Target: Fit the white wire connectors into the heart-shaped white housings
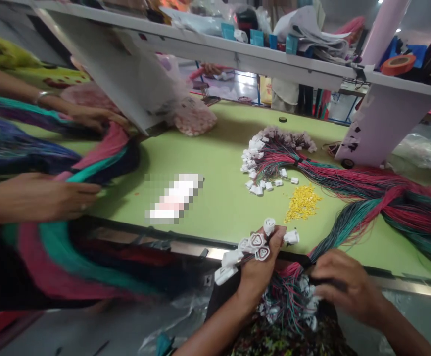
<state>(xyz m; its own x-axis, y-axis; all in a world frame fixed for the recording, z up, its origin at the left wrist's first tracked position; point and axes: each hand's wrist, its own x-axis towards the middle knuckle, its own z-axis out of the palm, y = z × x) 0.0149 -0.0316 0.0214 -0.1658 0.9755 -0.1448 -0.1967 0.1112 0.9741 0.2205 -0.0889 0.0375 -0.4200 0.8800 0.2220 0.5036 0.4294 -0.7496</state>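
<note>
My left hand (262,264) is closed round the wires of several white connectors (257,241), whose heads fan out above the fist at the table's front edge. To the right, my right hand (347,284) is held with curled fingers beside a bunch of wires with white connectors (289,301) over my lap; whether its fingertips grip anything is unclear. A thick bundle of red, green and dark wires (352,180) lies on the green table (215,198), its white connector ends (254,153) spread at the middle. Small yellow pieces (303,201) lie in a pile in front of it.
At the left, a co-worker's two hands (48,197) hold pink, green and dark wires (57,247), blurred. A bag of pinkish parts (194,116) stands near the left shelf support. The shelf (215,42) spans the table, with orange tape (398,64) and papers on it.
</note>
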